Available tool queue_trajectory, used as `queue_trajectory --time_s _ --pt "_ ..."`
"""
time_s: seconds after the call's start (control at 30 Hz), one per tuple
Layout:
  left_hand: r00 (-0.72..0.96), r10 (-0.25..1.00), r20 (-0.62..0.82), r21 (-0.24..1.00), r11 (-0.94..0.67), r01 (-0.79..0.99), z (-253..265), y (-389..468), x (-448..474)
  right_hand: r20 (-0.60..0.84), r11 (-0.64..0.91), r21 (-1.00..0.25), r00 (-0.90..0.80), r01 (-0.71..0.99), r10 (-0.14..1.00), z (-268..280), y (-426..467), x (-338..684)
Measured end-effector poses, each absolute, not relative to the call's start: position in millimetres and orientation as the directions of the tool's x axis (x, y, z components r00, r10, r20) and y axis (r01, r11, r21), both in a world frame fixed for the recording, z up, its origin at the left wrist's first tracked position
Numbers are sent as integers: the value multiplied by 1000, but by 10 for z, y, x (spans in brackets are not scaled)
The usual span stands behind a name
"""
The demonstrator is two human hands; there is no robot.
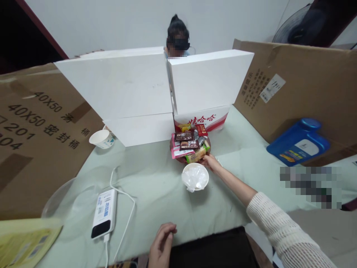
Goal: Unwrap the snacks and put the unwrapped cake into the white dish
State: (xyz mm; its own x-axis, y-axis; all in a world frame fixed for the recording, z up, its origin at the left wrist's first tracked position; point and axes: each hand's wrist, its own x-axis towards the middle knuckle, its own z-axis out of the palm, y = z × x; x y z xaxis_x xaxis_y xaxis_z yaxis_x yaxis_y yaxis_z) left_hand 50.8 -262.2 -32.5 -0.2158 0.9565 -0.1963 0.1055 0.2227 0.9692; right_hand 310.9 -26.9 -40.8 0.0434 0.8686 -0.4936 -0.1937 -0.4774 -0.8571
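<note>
Right arm (267, 217) outstretched, hands (162, 243) well apart

Plain whitish wall (117, 26) behind. Pale green worktop (156, 186), brown cardboard panels (50, 156) both sides, white boxes (122, 85) along far edge. Fan (290, 29) upper right; greyish floor (334, 234) lower right.

Snack bowl (182, 160) on green cloth (156, 193)

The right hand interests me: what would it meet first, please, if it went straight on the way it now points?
Most likely the bowl of snacks: the right hand is close at its near edge, perhaps already touching, though depth makes contact hard to confirm.
</note>
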Motion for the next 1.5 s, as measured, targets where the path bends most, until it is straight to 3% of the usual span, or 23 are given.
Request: queue_trajectory --time_s 0.7,0.87,1.23,1.5 --pt "-204 964 -173 975 197 106 -335 -2659 526 -455 -413 -890 430 -193 780 102 -768 4300" --pt "-89 981 -174 969 186 159 -334 -2570 436 -452 -415 -891 466 -185 761 138 -948 4461" --pt "-117 991 61 949 -22 314 18 -2283 407 -498 -482 -867 193 -125 845 450 -1709 4580" --pt "267 917 296 809 -389 440 619 -2057 924 -516 -514 -856 -25 57 856 493 -2278 4299"
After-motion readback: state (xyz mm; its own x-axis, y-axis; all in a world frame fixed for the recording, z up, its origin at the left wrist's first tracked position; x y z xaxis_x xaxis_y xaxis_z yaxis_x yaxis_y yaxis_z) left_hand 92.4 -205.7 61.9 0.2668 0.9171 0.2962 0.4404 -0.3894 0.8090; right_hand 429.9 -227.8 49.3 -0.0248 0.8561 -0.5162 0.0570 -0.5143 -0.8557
